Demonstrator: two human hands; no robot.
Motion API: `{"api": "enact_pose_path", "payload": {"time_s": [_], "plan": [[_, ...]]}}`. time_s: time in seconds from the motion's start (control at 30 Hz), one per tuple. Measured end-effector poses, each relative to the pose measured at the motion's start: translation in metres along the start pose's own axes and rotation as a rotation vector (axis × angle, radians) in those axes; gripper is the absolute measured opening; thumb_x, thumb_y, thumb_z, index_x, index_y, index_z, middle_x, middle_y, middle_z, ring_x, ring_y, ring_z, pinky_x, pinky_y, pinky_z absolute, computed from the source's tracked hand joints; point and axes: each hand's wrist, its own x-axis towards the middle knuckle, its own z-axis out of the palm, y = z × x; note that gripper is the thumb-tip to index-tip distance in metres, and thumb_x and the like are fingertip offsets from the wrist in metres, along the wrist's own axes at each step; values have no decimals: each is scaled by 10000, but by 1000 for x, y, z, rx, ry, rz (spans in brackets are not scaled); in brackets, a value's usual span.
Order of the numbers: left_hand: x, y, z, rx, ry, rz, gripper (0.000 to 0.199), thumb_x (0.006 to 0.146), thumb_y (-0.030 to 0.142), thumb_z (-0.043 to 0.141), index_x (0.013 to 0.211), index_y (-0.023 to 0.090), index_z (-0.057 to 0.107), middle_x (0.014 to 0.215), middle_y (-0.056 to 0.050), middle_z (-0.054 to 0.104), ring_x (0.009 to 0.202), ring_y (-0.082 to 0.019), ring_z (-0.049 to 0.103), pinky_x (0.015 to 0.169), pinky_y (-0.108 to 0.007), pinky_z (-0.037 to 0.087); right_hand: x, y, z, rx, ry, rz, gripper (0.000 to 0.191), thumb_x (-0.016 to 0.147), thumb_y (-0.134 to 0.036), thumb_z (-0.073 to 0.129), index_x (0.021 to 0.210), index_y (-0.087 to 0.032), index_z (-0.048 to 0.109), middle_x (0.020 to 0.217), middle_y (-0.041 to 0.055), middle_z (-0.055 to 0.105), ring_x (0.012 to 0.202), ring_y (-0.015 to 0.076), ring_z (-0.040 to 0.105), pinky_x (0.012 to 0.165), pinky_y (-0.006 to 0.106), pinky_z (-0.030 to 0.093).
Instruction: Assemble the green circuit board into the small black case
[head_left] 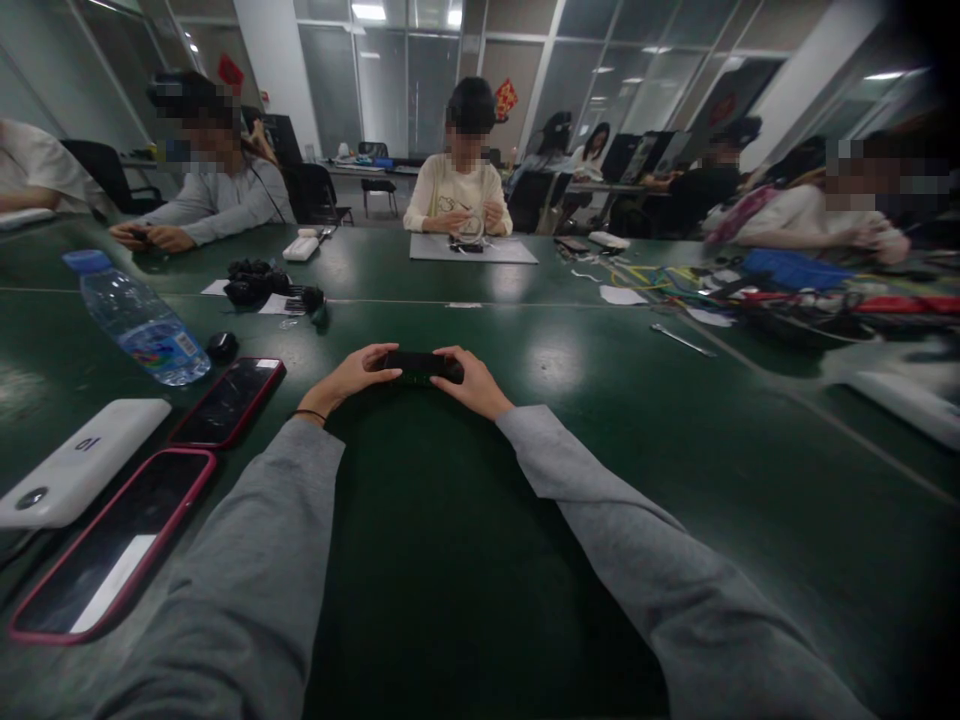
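Note:
Between my hands is a small black box-shaped device point(415, 366), its long side running left to right, with faint green specks along its near lower edge. My left hand point(357, 375) grips the left end, thumb in front and fingers behind. At the opposite end my right hand point(475, 384) holds it in the same way. I cannot tell whether the device touches the dark green table point(487, 560) or is held just above it. Its far side and both ends are partly hidden by my fingers.
At left are two red-edged phones point(229, 402) point(120, 540), a white power bank point(82, 460), a tilted water bottle point(142, 320) and a small black case point(222, 346). Black bundles point(259, 283) lie beyond. Tangled cables point(720, 285) and a metal tool point(682, 341) lie right. People sit opposite.

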Motion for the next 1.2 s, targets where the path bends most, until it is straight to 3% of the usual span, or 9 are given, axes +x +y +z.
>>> {"api": "enact_pose_path", "payload": {"time_s": [0.37,0.47,0.53,0.63,0.77,0.9,1.0,1.1,1.2], "plan": [[11,-19,8,9,106,217,678,543,186,858,1149,152,557,1194,-121,637,1093,-233,624,1027,-471,447,-1,-6,-2,-305,77,-161,477,799,-156,686,1248,-161,523,1191,126,554,1153,303,482,972,460,437],[13,-21,12,11,125,239,647,554,183,844,1132,158,554,1174,-107,635,1045,-221,635,984,-450,476,-5,-27,-2,-334,164,-95,504,801,-308,757,1237,-177,542,1299,143,472,1231,333,418,1003,491,407],[14,-23,12,-1,134,262,619,560,181,831,1115,160,558,1161,-97,634,1034,-223,637,956,-430,492,-4,-59,7,-324,199,-78,535,842,-421,733,1282,-195,531,1364,147,410,1278,338,373,1030,505,378],[17,-26,11,-11,147,256,588,573,189,814,1102,166,560,1109,-80,643,984,-222,647,907,-406,514,6,-130,48,-251,-8,-287,479,939,-502,608,1331,-243,516,1385,113,417,1315,296,350,1072,472,351],[14,-26,12,9,131,233,638,560,178,834,1128,174,543,1138,-77,633,1002,-220,641,943,-427,497,27,-218,133,-181,-350,-530,569,954,-657,459,1384,-285,487,1487,79,337,1383,297,267,1116,504,308],[10,-22,12,21,138,241,601,582,166,823,1120,170,554,1176,-92,618,1038,-226,627,969,-453,482,41,-253,185,-195,-602,-573,600,919,-688,498,1334,-260,556,1482,91,368,1375,345,289,1102,567,311],[11,-22,12,3,133,243,607,584,157,819,1129,164,551,1175,-102,613,1024,-226,631,959,-454,487,41,-251,179,-209,-513,-579,542,940,-631,520,1292,-223,581,1477,102,374,1371,321,296,1114,547,301],[13,-23,13,-11,140,248,612,575,158,824,1124,157,555,1157,-105,619,1019,-227,631,964,-451,483,37,-239,145,-216,-281,-517,497,977,-554,514,1351,-227,513,1504,96,320,1408,269,220,1146,488,256],[14,-21,16,1,177,254,603,591,175,818,1138,166,566,1159,-99,622,1088,-241,607,1000,-450,461,31,-220,109,-232,-195,-403,460,980,-509,541,1367,-264,499,1481,82,338,1389,257,253,1128,466,276]]}}
